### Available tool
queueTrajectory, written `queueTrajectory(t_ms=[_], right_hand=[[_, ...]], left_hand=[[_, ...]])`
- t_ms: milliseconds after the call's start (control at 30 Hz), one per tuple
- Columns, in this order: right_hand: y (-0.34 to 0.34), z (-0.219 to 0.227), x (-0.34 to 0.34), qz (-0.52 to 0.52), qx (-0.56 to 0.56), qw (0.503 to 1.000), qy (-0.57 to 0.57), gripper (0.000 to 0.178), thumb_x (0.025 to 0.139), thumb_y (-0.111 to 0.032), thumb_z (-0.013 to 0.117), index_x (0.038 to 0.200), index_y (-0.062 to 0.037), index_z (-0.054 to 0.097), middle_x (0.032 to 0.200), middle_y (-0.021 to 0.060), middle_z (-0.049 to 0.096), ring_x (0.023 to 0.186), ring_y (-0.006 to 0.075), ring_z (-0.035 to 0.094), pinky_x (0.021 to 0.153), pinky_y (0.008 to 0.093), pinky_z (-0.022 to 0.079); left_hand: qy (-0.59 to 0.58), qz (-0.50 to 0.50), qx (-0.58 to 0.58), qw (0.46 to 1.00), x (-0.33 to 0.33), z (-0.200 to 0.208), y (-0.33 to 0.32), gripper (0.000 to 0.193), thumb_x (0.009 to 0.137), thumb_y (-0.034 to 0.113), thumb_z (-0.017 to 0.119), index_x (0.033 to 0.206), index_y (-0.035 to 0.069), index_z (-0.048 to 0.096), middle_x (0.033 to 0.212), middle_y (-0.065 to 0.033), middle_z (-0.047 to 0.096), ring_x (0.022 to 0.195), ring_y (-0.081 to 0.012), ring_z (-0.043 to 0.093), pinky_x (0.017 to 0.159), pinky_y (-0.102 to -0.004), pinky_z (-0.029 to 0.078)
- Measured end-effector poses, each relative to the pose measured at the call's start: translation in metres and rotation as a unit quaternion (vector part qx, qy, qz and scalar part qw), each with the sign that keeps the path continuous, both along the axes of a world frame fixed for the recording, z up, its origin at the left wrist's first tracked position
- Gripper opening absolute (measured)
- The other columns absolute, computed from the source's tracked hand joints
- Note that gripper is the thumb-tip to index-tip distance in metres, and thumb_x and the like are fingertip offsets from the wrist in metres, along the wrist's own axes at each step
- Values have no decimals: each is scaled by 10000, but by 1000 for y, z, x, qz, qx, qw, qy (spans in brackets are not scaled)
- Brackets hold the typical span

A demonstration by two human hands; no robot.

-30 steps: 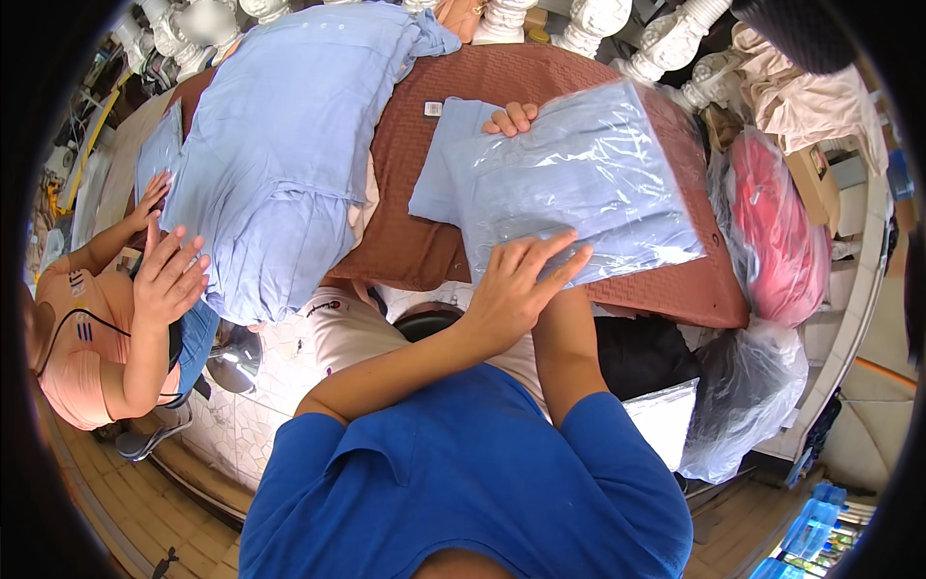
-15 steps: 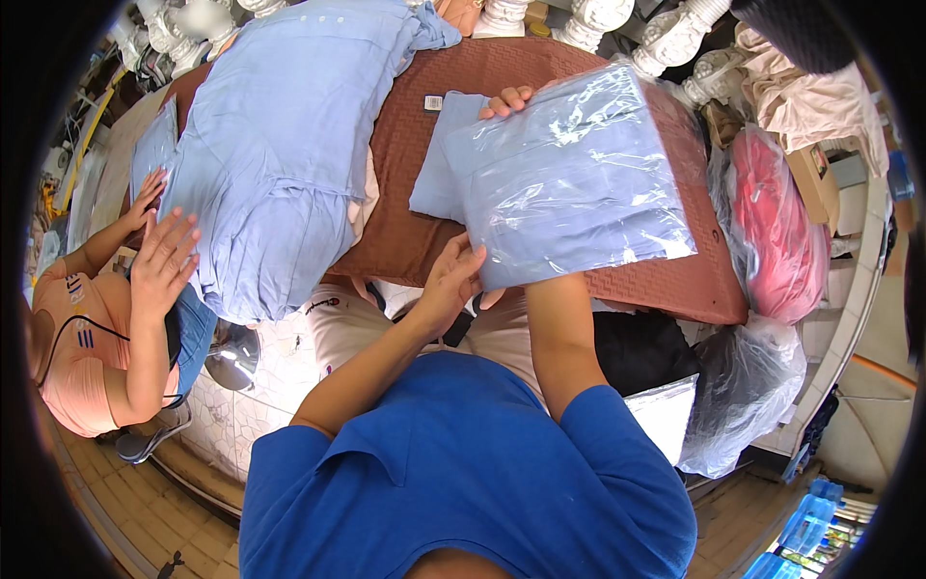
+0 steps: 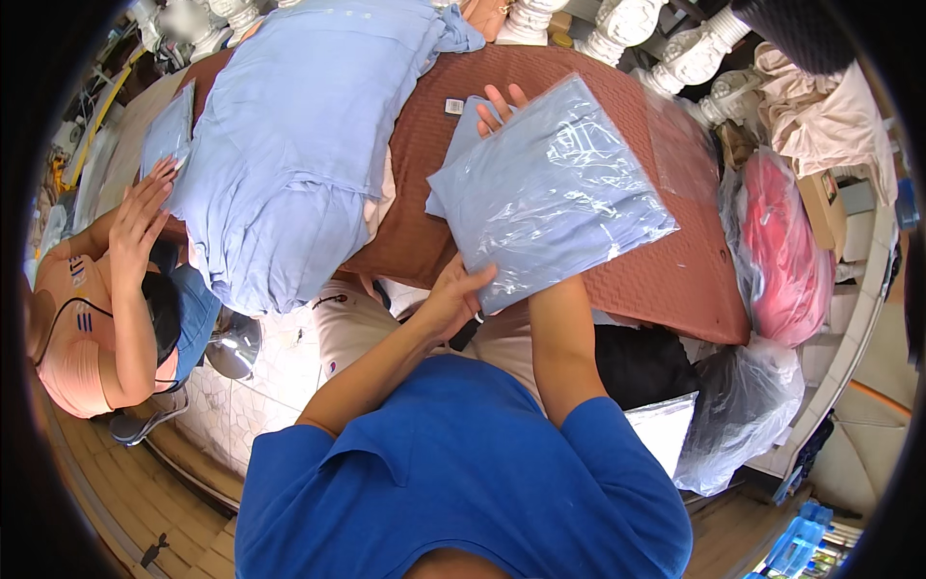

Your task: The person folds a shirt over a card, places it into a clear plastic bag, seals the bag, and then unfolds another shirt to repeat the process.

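A folded light blue garment in a clear plastic bag [image 3: 564,183] is held tilted above the brown-covered table. My left hand [image 3: 455,297] pinches its near left corner, thumb on top. Beneath the bag lies my right forearm, and the right hand [image 3: 500,108] shows only its fingers past the far left edge, stretched out and apart; its palm is hidden. Partly under the bag, another folded light blue garment [image 3: 465,130] rests on the table. To the left spreads a large pile of light blue garments [image 3: 299,145].
A co-worker's hands [image 3: 145,212] are at the left, by another bagged blue garment [image 3: 169,130]. White balusters [image 3: 690,58] line the back. At right are a red bundle in plastic [image 3: 786,256], a cardboard box [image 3: 822,207] and a grey plastic bag [image 3: 743,415].
The bagged garment has turned counterclockwise and shifted slightly left. My right fingers have straightened away from its far edge. The co-worker's raised hand has moved left.
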State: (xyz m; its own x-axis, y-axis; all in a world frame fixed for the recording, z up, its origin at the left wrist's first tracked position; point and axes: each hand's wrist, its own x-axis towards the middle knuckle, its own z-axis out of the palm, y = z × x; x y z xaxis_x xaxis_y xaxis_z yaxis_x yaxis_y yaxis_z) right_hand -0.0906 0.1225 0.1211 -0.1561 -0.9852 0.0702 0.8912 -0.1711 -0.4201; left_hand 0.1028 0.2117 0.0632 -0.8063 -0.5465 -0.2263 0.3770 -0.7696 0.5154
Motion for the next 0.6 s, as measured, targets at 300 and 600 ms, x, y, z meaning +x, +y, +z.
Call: queueTrajectory(t_ms=[300, 600], right_hand=[[19, -4, -12, 56, -1, 998, 37, 641, 973, -579, 471, 1265, -15, 561, 1202, 150, 632, 1076, 258, 626, 949, 402, 508], [33, -2, -55, 140, 68, 979, 132, 634, 964, -577, 498, 1244, -13, 575, 1150, 143, 661, 1027, 241, 660, 887, 382, 553]], left_hand=[[-34, 91, -8, 995, 22, -18, -26, 559, 936, 245, 678, 1373, 36, 398, 1300, -110, 550, 1169, -203, 582, 970, -373, 512], [-56, 114, -74, 989, 49, -24, -50, 632, 919, 212, 703, 1419, 23, 366, 1299, -126, 559, 1159, -195, 584, 970, -367, 515]])
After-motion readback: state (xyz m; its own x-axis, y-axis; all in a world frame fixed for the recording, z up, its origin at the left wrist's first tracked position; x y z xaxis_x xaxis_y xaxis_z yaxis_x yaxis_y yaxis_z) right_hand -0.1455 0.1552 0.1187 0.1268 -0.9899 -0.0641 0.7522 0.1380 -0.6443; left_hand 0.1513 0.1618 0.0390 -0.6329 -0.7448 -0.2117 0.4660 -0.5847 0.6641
